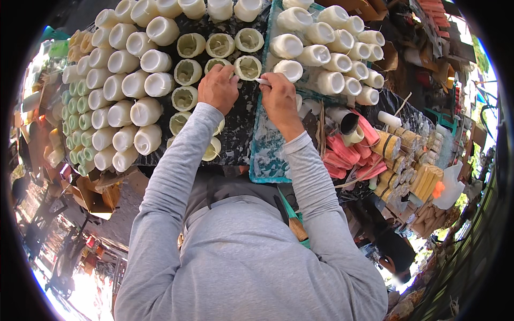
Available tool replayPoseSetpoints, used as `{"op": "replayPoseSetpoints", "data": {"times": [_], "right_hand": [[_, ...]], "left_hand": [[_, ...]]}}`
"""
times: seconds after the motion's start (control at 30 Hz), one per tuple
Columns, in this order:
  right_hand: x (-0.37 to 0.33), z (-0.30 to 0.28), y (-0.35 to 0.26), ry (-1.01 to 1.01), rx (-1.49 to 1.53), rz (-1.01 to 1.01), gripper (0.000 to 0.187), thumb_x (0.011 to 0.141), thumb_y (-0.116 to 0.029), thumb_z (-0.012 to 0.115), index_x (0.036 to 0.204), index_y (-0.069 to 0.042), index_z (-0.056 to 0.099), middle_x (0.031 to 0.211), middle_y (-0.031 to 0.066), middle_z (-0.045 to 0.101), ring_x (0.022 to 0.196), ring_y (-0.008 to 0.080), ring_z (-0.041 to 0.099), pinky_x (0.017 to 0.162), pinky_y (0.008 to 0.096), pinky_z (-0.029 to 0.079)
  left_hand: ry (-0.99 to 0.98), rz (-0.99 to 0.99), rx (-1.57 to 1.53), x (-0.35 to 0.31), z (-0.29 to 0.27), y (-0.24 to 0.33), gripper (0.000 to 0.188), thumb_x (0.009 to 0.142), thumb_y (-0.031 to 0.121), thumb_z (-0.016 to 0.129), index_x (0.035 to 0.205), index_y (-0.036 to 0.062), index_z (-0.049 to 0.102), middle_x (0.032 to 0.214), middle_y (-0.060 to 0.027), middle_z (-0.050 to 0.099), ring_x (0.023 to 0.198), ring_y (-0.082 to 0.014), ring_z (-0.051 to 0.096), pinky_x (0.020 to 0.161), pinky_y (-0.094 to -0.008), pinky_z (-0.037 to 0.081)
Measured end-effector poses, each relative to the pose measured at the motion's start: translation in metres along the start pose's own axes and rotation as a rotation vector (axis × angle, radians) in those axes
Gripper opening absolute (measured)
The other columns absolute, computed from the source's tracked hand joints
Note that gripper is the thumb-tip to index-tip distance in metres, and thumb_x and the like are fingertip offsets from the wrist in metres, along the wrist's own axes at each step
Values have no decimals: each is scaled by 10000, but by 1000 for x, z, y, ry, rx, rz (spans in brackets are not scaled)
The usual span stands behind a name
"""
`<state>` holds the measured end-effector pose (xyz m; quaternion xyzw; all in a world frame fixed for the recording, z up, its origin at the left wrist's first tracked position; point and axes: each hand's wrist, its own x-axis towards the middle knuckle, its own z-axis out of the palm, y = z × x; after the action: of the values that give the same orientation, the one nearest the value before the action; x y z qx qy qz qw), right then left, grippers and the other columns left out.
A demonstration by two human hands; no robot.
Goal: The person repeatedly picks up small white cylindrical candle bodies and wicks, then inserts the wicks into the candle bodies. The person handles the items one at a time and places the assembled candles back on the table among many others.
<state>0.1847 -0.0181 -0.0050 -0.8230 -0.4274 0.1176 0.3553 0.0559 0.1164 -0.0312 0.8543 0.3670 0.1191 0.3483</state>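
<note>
Rows of cream, wax-like candles stand on a black-covered table, several of them open hollow cups with pale wicks. One hollow cup (248,68) lies between my two hands. My left hand (218,90) is closed beside its left edge, fingertips pinched together; what they hold, if anything, is hidden. To the right of the cup, my right hand (281,101) pinches a small white pointed piece (263,81), its tip toward the cup. Another hollow cup (216,63) is partly covered by my left fingers.
On the left, solid cream candles (122,61) and small green ones (80,123) crowd the table. A teal tray (270,170), flecked with wax, holds more candles. Pink slabs (350,150), a dark metal can (342,121) and bundled tan sticks (399,147) lie at right.
</note>
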Motion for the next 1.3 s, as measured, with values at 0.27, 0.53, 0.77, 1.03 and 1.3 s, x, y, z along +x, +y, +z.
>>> {"op": "replayPoseSetpoints", "data": {"times": [0.27,0.53,0.77,1.03,1.3], "right_hand": [[17,35,0,51,-64,-131,210,867,-26,736,1063,35,697,958,211,713,835,402,705,744,467,559],[-34,9,-39,-497,741,594,270,1004,-161,748,1201,11,680,923,27,723,750,73,646,649,279,559],[2,39,-31,-85,296,165,180,953,-80,721,1113,-3,693,909,155,737,768,322,720,696,407,560],[37,70,-30,-9,12,-237,220,898,-63,750,1107,-9,707,977,175,693,853,393,681,753,464,546],[-71,-3,-3,-48,80,132,168,900,-25,700,1064,12,718,974,196,714,852,399,697,745,460,547]], "left_hand": [[-166,-340,-525,-30,-18,-13,272,948,43,704,1218,23,726,1153,-138,754,988,-226,732,884,-354,570],[-96,-296,-920,-64,-19,-16,475,917,-65,724,1373,-12,601,1124,-120,717,1047,-182,713,907,-335,612],[69,18,135,-39,-22,-27,259,923,248,753,1061,41,681,995,-140,662,902,-361,690,766,-473,569],[56,57,326,-10,-13,-35,86,873,126,679,920,60,707,994,-105,653,992,-324,649,817,-459,554],[118,431,342,25,-26,-55,200,802,75,642,991,78,710,1066,-60,698,1090,-298,614,946,-436,491]]}}
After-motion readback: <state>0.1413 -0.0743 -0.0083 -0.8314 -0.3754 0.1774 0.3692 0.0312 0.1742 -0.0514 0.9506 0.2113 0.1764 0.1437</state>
